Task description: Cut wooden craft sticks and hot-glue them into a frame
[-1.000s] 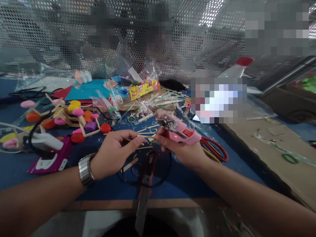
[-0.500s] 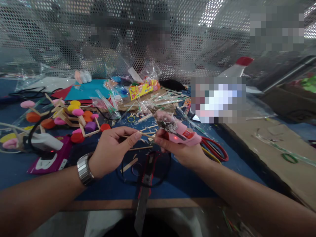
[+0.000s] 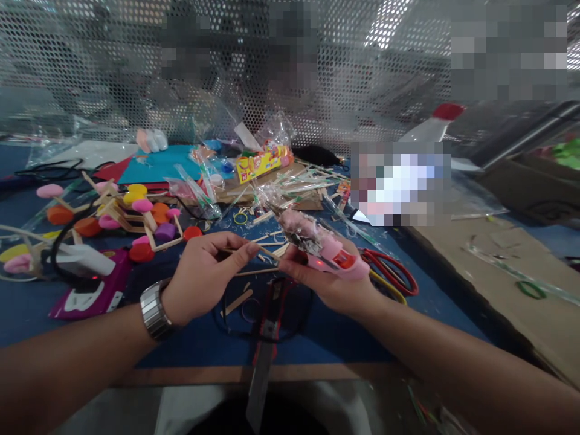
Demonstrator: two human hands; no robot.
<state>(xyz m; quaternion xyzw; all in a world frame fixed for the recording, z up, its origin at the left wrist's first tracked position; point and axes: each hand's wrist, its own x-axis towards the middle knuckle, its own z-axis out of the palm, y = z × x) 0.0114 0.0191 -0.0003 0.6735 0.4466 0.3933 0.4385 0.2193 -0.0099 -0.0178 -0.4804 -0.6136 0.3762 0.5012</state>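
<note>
My left hand (image 3: 203, 275), with a metal watch on the wrist, pinches a thin wooden stick (image 3: 266, 250) between thumb and fingers. The stick points right toward the nozzle of a pink glue gun (image 3: 324, 248), which my right hand (image 3: 328, 281) grips from below. The gun is crusted with old glue at the front and shows a small red light. Both hands hover just above the blue table (image 3: 335, 329).
Under the hands lie a utility knife (image 3: 265, 341), a black cord loop and loose sticks. Red-handled scissors (image 3: 392, 272) lie to the right. A stick frame with coloured foam hearts (image 3: 136, 217) and a purple device (image 3: 93, 287) sit left. Plastic bags and a glue bottle (image 3: 432, 130) stand behind.
The glue gun has tipped and moved slightly left, its nozzle closer to the stick. My left hand has lifted the stick a little toward it.
</note>
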